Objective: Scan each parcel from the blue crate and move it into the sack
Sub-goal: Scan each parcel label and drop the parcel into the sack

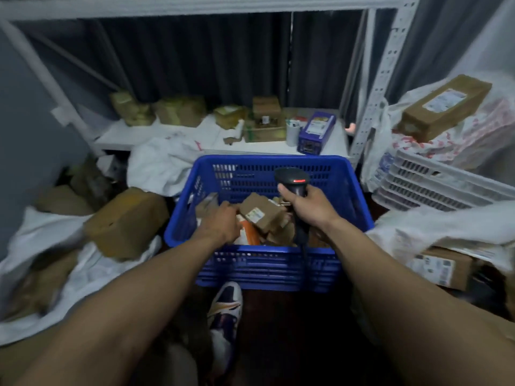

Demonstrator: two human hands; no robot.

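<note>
At the near left a white sack (pixel 92 270) lies crumpled with a brown box (pixel 125 221) on it. The left hand (pixel 221 222) reaches into the blue crate (pixel 267 263), fingers curled against a labelled parcel (pixel 262 215); whether it grips cannot be told. The right hand (pixel 306 206) clasps a black scanner (pixel 294 182) over the crate. A white crate (pixel 434 185) stands at the right.

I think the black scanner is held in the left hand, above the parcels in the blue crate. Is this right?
Not quite. The head view shows the right hand gripping the black scanner above the parcels in the blue crate; the left hand reaches into the crate.
</note>
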